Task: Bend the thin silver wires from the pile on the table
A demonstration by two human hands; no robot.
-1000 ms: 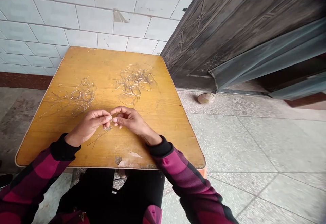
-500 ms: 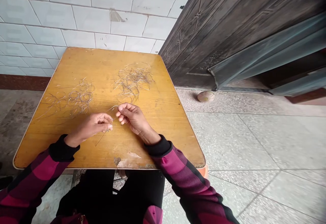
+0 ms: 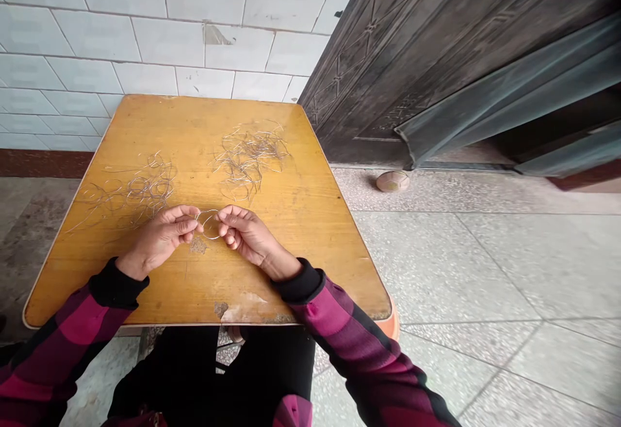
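Observation:
A thin metal wire (image 3: 210, 238), bent into a round loop, spans the gap between my hands above the wooden table (image 3: 310, 265). My left hand (image 3: 167, 236) pinches the loop's left side between thumb and fingers. On its right side, my right hand (image 3: 246, 233) pinches it the same way. A tangled pile of curled wires (image 3: 145, 187) lies just beyond my left hand. Farther back, past my right hand, is a second heap of wires (image 3: 252, 152). Part of the held wire is hidden behind my fingertips.
A white tiled wall (image 3: 204, 45) borders the table's far edge. To the right stand a dark carved door (image 3: 369, 90) and a hanging grey-green curtain (image 3: 485, 103). A rounded stone-like object (image 3: 392, 181) rests on the floor by the door.
My left hand has shifted up and now pinches the wire closer to its fingertips. The wire now shows as a rounder loop between both hands. My right hand has moved slightly down and left.

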